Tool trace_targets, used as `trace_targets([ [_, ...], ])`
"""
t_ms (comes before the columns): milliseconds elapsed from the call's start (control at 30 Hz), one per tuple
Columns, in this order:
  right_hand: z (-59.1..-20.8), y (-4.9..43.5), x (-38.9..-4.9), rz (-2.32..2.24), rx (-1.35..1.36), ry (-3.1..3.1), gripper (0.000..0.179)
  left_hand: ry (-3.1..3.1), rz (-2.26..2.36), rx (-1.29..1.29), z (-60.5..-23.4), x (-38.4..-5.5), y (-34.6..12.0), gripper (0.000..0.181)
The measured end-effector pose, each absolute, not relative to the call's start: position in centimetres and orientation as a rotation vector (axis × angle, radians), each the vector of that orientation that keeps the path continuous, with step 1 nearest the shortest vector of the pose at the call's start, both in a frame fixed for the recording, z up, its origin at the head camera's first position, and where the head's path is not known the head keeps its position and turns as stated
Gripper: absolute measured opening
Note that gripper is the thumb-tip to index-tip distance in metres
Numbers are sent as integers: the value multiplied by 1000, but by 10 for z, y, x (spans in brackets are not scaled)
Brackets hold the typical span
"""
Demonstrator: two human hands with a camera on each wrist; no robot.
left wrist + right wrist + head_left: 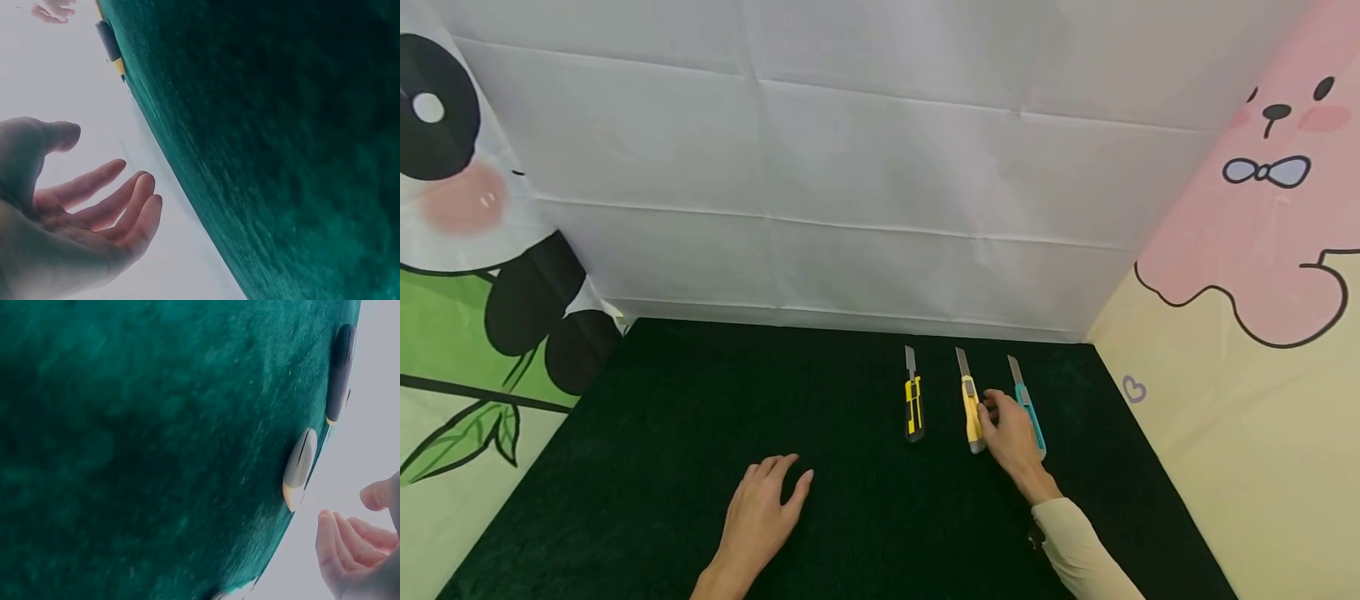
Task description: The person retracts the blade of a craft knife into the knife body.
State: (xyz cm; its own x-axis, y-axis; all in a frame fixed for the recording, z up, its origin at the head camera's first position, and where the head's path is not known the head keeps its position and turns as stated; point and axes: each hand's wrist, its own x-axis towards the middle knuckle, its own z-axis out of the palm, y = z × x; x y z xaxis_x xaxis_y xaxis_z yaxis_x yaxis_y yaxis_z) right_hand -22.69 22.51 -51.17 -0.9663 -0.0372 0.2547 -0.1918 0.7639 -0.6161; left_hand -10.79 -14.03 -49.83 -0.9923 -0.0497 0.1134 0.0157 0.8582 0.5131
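Three utility knives with their blades out lie side by side on a dark green cloth. The black-and-yellow knife point(913, 410) is leftmost, the pale yellow knife point(971, 410) in the middle, the teal knife point(1024, 392) rightmost. My right hand point(1011, 433) hovers between the yellow and teal knives, fingers loosely bent and holding nothing; it hides part of the teal handle. In the right wrist view, the yellow knife's grey end point(301, 456) is near its fingertips. My left hand point(762, 508) is held over the cloth left of the knives, fingers relaxed and nothing in them.
The green cloth point(700, 400) covers the table. A white sheet point(865, 192) hangs behind it. Printed panels with a panda point(467, 200) at left and a pink bear point(1270, 225) at right flank the table.
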Motion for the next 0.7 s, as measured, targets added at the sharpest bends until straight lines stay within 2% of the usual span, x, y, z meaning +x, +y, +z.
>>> trace_targets([
  [700,-516,207,-238,1257,178,-2725,35,-2912,-902,32,-505,-102,-116,35],
])
